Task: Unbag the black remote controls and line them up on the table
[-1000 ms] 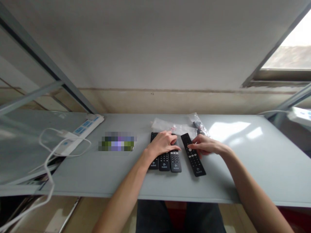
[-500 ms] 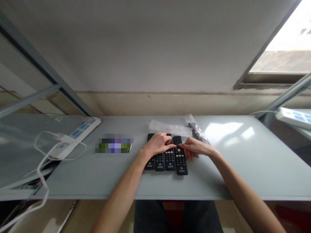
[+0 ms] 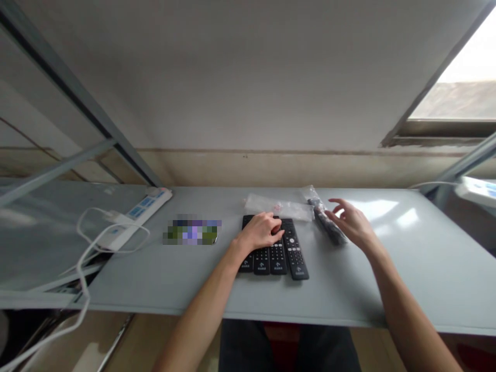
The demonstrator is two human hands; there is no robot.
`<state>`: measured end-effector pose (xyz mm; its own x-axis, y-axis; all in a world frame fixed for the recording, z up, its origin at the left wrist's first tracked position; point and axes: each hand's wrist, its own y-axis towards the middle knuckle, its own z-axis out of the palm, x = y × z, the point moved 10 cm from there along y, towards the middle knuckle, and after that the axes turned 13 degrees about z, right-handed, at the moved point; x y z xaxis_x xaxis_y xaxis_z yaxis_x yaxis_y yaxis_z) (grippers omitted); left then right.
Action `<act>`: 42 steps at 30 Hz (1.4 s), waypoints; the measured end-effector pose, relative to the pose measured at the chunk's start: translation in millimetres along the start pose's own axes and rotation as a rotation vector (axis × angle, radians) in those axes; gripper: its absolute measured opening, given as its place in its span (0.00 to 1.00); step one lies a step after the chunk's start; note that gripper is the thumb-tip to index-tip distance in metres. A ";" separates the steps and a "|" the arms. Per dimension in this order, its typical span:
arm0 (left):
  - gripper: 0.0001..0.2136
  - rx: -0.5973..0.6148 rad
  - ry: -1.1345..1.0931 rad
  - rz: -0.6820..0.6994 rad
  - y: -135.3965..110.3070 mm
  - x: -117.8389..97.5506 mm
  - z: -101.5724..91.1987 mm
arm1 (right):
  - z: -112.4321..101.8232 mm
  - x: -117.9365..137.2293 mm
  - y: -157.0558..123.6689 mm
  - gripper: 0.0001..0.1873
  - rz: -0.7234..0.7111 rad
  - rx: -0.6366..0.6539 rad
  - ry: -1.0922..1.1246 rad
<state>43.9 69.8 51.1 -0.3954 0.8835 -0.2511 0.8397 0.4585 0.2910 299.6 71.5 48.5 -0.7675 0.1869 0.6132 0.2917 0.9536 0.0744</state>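
Several black remote controls (image 3: 267, 253) lie side by side on the grey table (image 3: 387, 279), with their button faces up. My left hand (image 3: 259, 231) rests over their upper ends and hides part of them. The rightmost remote control (image 3: 296, 253) lies free of my hands. My right hand (image 3: 351, 223) hangs with spread fingers, close to a clear plastic bag holding a dark item (image 3: 328, 223). It holds nothing. A flat, whitish plastic bag (image 3: 279, 207) lies just beyond the remotes.
A white power strip (image 3: 134, 219) with tangled white cable lies at the table's left end. A blurred rectangular object (image 3: 191, 231) sits left of the remotes. Another power strip (image 3: 476, 191) shows at far right. The table's front edge runs below.
My right hand has let go of the rightmost remote, now lying in line with the others, and has moved right to the plastic bag. My left hand stays on the remotes.
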 end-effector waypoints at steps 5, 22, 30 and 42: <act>0.11 -0.012 0.039 0.050 -0.2 -2.4 2.8 | 13.0 -39.6 -25.5 0.33 0.044 0.076 -0.137; 0.14 -0.466 0.296 -0.101 -14.8 5.5 -53.3 | -23.6 14.5 7.1 0.23 0.088 0.069 0.893; 0.20 -0.675 -0.164 -0.241 -29.4 28.3 -56.6 | 53.1 25.3 1.5 0.31 0.125 0.391 0.969; 0.18 -0.823 -1.095 -0.425 -23.4 58.7 -19.2 | 61.1 33.3 -12.1 0.30 0.133 0.568 0.869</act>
<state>-6.1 112.7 47.3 0.2412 0.3245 -0.9146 0.1324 0.9226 0.3623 235.6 80.7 20.0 -0.0083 0.2795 0.9601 -0.1403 0.9503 -0.2778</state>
